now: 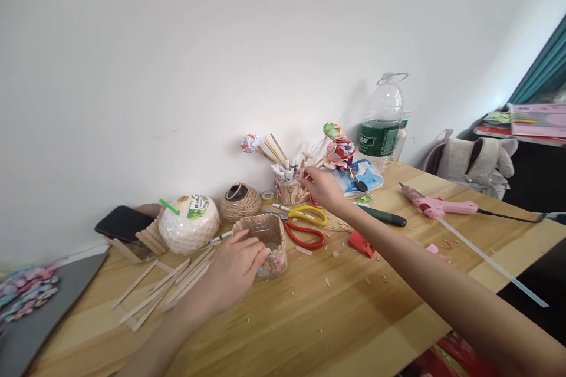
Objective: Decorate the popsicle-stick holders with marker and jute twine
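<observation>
In the head view, we see a small open box clad in pale wooden sticks (265, 223) directly under the fingers of the left hand (239, 265); we cannot tell whether they grip it. The bunched fingertips of the right hand (321, 183) meet a white, orange-tipped marker (303, 167) at a round stick-covered cup (288, 193); we cannot tell if they pinch it. We find red-and-yellow-handled scissors (289, 226) and wood chips on the wood-grain table (318, 318), against a white wall (198, 58). The left palm faces down; the right forearm stretches diagonally across the table.
</observation>
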Demonstrator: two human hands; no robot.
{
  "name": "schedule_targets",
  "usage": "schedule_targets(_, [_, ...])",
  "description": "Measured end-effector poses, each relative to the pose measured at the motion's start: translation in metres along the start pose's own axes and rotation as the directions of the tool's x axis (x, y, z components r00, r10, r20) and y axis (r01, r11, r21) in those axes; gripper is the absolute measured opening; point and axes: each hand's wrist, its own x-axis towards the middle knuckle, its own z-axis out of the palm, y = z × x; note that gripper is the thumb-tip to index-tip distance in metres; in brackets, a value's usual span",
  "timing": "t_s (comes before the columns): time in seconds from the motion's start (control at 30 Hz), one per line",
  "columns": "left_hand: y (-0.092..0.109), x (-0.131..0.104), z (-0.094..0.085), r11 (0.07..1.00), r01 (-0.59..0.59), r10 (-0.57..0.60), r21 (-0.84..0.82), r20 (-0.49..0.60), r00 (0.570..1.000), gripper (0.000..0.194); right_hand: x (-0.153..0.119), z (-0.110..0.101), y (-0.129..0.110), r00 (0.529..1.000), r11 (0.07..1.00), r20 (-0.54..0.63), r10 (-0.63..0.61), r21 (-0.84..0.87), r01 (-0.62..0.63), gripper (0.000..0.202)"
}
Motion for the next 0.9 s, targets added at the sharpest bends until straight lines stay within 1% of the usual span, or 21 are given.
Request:
schedule_targets(0.13, [0.0, 0.0, 0.001, 1.0, -0.01, 0.01, 0.007, 0.002, 1.0, 0.042, 0.013, 0.002, -0.011, 0.995, 0.997, -0.064, 0.078, -0.004, -0.079, 0.015])
schedule_targets(0.27, [0.0, 0.001, 0.0, 1.0, -0.008, 0.008, -0.003, -0.014, 1.0, 0.043, 0.026, 0.006, -0.021, 0.99, 0.992, -0.075, 0.121, -0.023, -0.123, 0.021])
schedule_targets(0.4, [-0.001, 0.001, 0.001, 1.0, -0.013, 0.012, -0.012, -0.018, 1.0, 0.043, 0.036, 0.007, -0.023, 0.985, 0.985, -0.048, 0.167, -0.047, -0.169, 0.026])
schedule_targets(0.5, [-0.002, 0.001, 0.002, 1.0, -0.008, 0.008, -0.018, -0.018, 1.0, 0.045, 0.04, 0.012, -0.018, 0.979, 0.978, 0.029, 0.2, -0.071, -0.198, 0.027])
schedule_targets(0.6, [-0.002, 0.001, 0.002, 1.0, -0.003, 0.003, -0.026, -0.007, 1.0, 0.044, 0.041, 0.019, -0.014, 0.972, 0.977, 0.115, 0.206, -0.079, -0.197, 0.027])
schedule_targets(0.67, [-0.003, 0.0, -0.001, 0.999, -0.006, 0.006, -0.032, 0.007, 1.0, 0.043, 0.039, 0.022, -0.012, 0.97, 0.979, 0.142, 0.199, -0.077, -0.19, 0.027])
schedule_targets(0.77, [-0.005, -0.003, -0.01, 0.994, -0.036, 0.043, -0.099, 0.064, 0.997, 0.041, 0.033, 0.02, -0.014, 0.973, 0.981, 0.134, 0.185, -0.076, -0.177, 0.029])
schedule_targets(0.9, [-0.013, -0.008, -0.025, 0.974, -0.065, 0.1, -0.216, 0.154, 0.983, 0.037, 0.016, 0.005, -0.019, 0.985, 0.987, 0.093, 0.144, -0.086, -0.136, 0.026])
